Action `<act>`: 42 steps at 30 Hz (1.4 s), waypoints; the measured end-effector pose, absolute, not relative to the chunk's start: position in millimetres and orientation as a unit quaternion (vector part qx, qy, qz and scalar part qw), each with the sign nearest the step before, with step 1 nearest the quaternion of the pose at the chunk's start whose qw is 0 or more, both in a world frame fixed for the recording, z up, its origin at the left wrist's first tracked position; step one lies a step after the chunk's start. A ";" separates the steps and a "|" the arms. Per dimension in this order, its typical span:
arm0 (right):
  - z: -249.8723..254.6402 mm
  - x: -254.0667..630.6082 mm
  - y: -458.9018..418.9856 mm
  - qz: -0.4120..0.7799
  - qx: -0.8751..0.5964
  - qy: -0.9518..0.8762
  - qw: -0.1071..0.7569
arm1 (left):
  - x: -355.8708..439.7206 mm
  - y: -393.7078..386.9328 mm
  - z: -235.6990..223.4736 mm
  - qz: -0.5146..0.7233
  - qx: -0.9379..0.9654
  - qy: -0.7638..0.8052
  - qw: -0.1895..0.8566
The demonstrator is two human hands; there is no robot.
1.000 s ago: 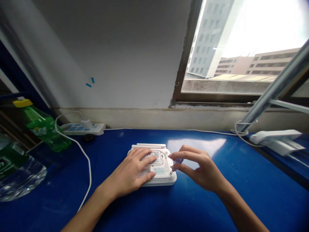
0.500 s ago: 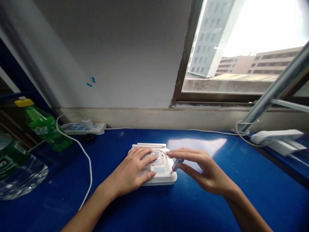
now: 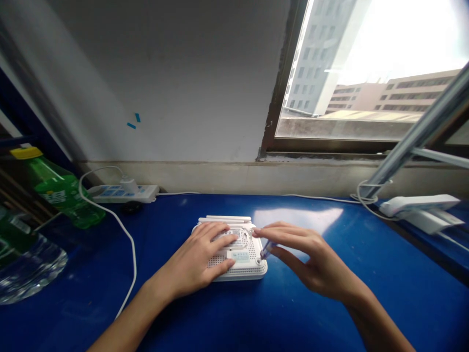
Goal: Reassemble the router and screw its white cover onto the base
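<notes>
A white Wi-Fi router [image 3: 246, 266] lies underside up on the blue table, its perforated base, labels and round corner recesses showing. White antennas [image 3: 227, 219] lie folded along its far edge. Across the left part of the base rests my left hand [image 3: 205, 252], palm down, fingers spread flat and gripping nothing. At the router's right side, my right hand [image 3: 308, 254] is closed with thumb and fingers on a small screwdriver [image 3: 268, 248] with a translucent bluish handle. The screwdriver tilts down toward the near right corner recess; I cannot make out its tip.
On the left stand a green soda bottle [image 3: 62, 195] and a large clear water bottle [image 3: 31, 264]. A power strip [image 3: 146, 194] with a plugged-in charger lies by the wall, its white cable [image 3: 134, 254] running forward. White adapters [image 3: 421, 208] and a metal pole [image 3: 403, 132] are on the right.
The view has shifted slightly, so everything sits a little further left. My right fingers have turned a little around the screwdriver handle, covering more of it. My left hand stays on the router.
</notes>
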State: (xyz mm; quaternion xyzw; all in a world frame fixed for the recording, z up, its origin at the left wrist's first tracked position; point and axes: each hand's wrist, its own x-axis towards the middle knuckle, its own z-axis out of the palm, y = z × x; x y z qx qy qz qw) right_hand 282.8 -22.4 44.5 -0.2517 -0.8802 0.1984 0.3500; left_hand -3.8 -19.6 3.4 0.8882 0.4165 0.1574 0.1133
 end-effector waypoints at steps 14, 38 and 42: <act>41.4 281.9 -22.6 0.154 -0.294 -0.879 0.341 | -3.9 -19.8 2.8 0.154 0.888 0.418 0.111; 95.9 259.4 -17.6 -0.054 -0.273 -0.960 0.003 | -3.7 -19.8 3.7 0.154 0.886 0.421 0.117; 100.2 250.9 -19.0 -0.159 -0.197 -0.966 -0.047 | -5.2 -19.7 3.1 0.155 0.884 0.425 0.118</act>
